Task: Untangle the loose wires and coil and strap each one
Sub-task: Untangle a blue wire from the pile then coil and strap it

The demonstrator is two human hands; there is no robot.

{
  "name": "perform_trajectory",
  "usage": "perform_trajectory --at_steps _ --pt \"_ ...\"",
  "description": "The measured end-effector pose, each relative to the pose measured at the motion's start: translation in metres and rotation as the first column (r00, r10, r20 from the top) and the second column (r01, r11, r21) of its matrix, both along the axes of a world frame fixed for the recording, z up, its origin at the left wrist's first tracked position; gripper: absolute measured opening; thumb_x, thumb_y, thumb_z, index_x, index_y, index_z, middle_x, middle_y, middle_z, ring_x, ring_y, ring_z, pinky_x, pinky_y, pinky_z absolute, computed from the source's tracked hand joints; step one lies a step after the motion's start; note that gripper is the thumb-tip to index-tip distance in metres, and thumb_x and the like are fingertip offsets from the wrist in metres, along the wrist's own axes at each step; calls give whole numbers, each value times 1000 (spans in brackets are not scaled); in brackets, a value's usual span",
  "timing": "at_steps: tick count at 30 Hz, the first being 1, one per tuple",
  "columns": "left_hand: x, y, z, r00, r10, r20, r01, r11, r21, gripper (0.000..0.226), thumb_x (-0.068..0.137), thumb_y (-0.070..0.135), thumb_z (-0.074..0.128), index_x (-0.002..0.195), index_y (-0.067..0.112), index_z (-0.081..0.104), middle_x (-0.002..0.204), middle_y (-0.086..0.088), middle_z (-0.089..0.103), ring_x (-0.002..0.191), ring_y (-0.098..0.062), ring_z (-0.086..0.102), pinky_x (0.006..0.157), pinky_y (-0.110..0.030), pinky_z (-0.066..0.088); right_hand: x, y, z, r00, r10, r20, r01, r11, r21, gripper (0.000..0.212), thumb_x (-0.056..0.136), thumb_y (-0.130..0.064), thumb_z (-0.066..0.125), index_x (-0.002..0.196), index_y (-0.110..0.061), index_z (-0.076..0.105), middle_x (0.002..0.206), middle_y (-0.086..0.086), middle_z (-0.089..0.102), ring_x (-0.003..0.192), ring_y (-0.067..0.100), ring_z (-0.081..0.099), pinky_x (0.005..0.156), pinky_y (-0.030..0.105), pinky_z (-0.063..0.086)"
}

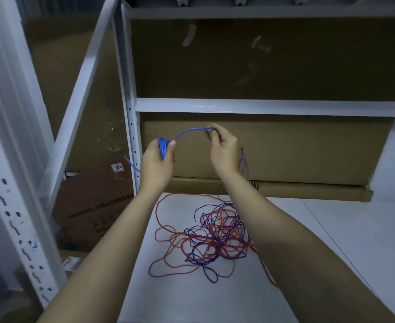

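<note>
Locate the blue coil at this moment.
In the head view, the blue coil sits left of centre in the left hand, raised before the cardboard box, above the tangled wires.

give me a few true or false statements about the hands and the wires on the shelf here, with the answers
1. The left hand grips a small coil of blue wire. True.
2. The right hand rests flat on the white shelf surface. False: it is raised in front of a cardboard box, pinching the blue wire that runs over from the coil.
3. A tangle of red and blue wires lies loose on the shelf surface. True.
4. The red wire is already coiled and strapped. False: it lies in loose loops, mixed up with blue wire.
5. The stretch of blue wire between the hands arches upward. True.
</note>
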State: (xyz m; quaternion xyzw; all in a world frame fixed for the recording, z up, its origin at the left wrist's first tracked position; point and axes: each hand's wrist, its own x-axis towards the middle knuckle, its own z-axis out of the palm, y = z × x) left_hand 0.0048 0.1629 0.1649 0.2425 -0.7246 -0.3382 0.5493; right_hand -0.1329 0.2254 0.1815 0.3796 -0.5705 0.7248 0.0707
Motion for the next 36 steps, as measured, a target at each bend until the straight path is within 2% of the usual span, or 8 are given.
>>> perform_trajectory --at_steps 6,12,16,18,22,25,30,36 --pt "9 6 -19 990 -60 124 52 997 64 36 99 36 49 82 5 55 65 0 56 56 -12 48 57 -29 38 -5 27 5 906 -114 -407 117 993 -18 22 90 3 55 105 0 71 123 13 63 111 11 55 94 3 34" --pt "21 27 -21 933 -355 63 334 917 220 40 101 32 45 67 12 49 52 8 47 49 -6 42 59 -21 37 -23 38 -16 910 -35 -413 236 864 445 23 96 -20 53 104 -11 72 88 5 70 97 22 54 77 25 35" --pt "35 45 -32 754 -613 -235 649 641 409 30 101 22 42 75 9 49 52 5 35 48 -9 32 58 -21 32 -1 55 -35 980 92 -179 -34 952 305 22 98 -20 51 107 -13 70 86 -12 68 83 1 59 78 24 41" --pt "47 54 -40 623 -659 -421 774 439 456 21 94 16 44 75 7 49 52 4 33 46 -9 31 62 -23 31 7 65 -42 936 -6 -351 127 937 324 24 98 -24 52 113 -17 69 99 -2 72 92 15 64 74 26 43" --pt "64 71 -50 438 -575 -690 893 194 405 12 83 14 44 86 4 50 58 1 40 52 -12 40 71 -28 34 25 84 -65 573 -8 -819 627 648 432 24 101 -32 42 117 -24 58 86 8 69 79 33 64 54 31 31" --pt "62 79 -55 455 -510 -730 891 276 362 13 91 11 39 89 4 51 72 -3 52 65 -14 49 80 -28 39 51 98 -94 414 167 -895 708 559 432 33 103 -38 32 126 -23 49 94 6 68 89 31 62 57 31 31" --pt "57 89 -83 771 -487 -410 633 656 411 26 103 8 32 92 8 55 83 -3 58 77 -14 56 86 -26 44 89 127 -135 440 324 -838 543 647 535 44 94 -10 44 137 -7 42 114 13 61 104 32 54 68 37 42" --pt "62 97 -122 875 -481 60 446 848 287 12 103 18 39 103 16 51 90 4 61 88 -5 59 88 -20 45 97 158 -145 309 238 -921 413 839 356 23 69 -2 79 91 -3 71 68 8 64 58 26 63 38 27 45"
